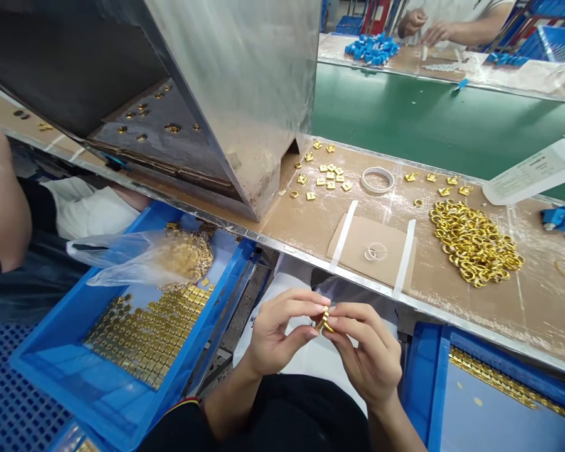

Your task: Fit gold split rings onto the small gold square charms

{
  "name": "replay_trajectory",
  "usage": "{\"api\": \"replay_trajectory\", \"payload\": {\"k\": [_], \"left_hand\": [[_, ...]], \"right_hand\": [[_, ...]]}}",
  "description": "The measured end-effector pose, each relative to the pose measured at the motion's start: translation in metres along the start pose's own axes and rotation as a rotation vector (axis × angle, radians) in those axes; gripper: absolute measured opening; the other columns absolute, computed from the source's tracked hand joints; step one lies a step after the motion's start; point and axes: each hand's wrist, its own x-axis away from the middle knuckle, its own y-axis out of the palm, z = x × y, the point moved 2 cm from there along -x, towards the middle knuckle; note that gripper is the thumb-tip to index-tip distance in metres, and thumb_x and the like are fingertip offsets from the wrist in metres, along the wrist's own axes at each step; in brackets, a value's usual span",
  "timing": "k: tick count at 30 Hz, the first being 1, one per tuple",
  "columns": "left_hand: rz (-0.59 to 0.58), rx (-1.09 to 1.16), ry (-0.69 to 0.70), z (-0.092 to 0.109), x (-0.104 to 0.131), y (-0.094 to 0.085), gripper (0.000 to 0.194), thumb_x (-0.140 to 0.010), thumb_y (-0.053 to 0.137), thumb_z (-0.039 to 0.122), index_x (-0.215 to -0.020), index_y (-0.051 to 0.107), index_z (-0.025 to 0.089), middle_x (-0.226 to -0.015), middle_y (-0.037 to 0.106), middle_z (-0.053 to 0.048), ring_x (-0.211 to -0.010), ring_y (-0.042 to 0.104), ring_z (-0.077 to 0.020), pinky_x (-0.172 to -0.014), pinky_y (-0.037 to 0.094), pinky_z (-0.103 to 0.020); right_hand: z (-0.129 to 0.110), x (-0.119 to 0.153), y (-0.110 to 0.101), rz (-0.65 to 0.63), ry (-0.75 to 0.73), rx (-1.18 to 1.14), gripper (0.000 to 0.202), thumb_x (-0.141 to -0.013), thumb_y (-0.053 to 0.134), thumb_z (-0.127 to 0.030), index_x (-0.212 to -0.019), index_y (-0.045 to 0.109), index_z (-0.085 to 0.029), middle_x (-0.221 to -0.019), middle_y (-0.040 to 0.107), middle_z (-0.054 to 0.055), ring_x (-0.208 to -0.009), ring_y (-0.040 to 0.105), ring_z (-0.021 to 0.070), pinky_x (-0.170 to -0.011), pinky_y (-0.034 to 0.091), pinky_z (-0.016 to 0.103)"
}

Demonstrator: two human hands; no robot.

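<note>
Over my lap, just in front of the table edge, my left hand pinches a small gold-coloured metal piece between thumb and fingertips. My right hand grips the same spot from the other side, its fingertips meeting the left ones. The fingers partly cover the piece, and whether it is one part or two joined parts cannot be made out. Beyond my hands lies a taped-down cardboard sheet with thin clear loops on it. A heap of gold rings sits to its right, and loose gold square pieces lie behind it.
A metal hood stands at left on the table. Blue trays with rows of gold pieces flank me; a plastic bag lies in the left one. A tape roll and green belt are ahead. Other people sit left and opposite.
</note>
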Motion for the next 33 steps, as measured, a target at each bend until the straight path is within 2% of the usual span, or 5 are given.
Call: {"api": "replay_trajectory", "payload": {"k": [5, 9, 17, 28, 33], "left_hand": [[0.049, -0.091, -0.023, 0.0034, 0.0033, 0.0028, 0.026, -0.098, 0.057, 0.016, -0.12, 0.07, 0.019, -0.114, 0.076, -0.009, -0.105, 0.072, -0.0174, -0.09, 0.061, -0.03], [0.048, -0.092, -0.046, 0.0041, 0.0029, 0.0048, 0.032, -0.094, 0.06, 0.01, -0.124, 0.068, 0.02, -0.114, 0.076, -0.007, -0.104, 0.071, -0.0155, -0.091, 0.06, -0.027], [0.05, 0.002, -0.125, 0.0006, -0.0028, 0.0048, 0.02, -0.091, 0.067, 0.014, -0.11, 0.074, 0.018, -0.096, 0.079, -0.008, -0.087, 0.074, -0.0169, -0.077, 0.061, -0.026], [0.074, 0.157, -0.194, -0.002, -0.0017, 0.0072, 0.014, -0.089, 0.072, 0.016, -0.102, 0.074, 0.018, -0.095, 0.08, -0.008, -0.088, 0.076, -0.0181, -0.078, 0.062, -0.026], [0.057, 0.18, -0.156, -0.0025, -0.0057, 0.0034, 0.015, -0.088, 0.072, 0.016, -0.103, 0.074, 0.02, -0.094, 0.079, -0.007, -0.086, 0.074, -0.0174, -0.075, 0.06, -0.027]], "right_hand": [[-0.0038, -0.0025, 0.0046, 0.017, -0.01, 0.08, 0.02, -0.092, 0.066, -0.005, -0.107, 0.068, -0.018, -0.094, 0.069, 0.009, -0.082, 0.07, 0.0176, -0.068, 0.061, 0.028], [-0.004, -0.0048, 0.0061, 0.02, -0.004, 0.072, 0.018, -0.094, 0.065, -0.008, -0.108, 0.067, -0.019, -0.092, 0.069, 0.008, -0.08, 0.069, 0.0171, -0.067, 0.06, 0.028], [-0.0013, -0.0035, 0.0035, 0.0, 0.002, 0.028, 0.019, -0.094, 0.068, -0.016, -0.113, 0.068, -0.021, -0.09, 0.071, 0.007, -0.077, 0.07, 0.0175, -0.064, 0.06, 0.028], [-0.0012, -0.0007, 0.0055, 0.03, -0.002, -0.012, 0.023, -0.093, 0.07, -0.018, -0.115, 0.064, -0.02, -0.089, 0.071, 0.007, -0.078, 0.069, 0.0167, -0.065, 0.06, 0.028], [0.0008, 0.0043, 0.0077, 0.044, 0.032, -0.095, 0.041, -0.095, 0.069, -0.02, -0.133, 0.054, -0.023, -0.086, 0.069, 0.003, -0.076, 0.067, 0.015, -0.069, 0.06, 0.028]]}}
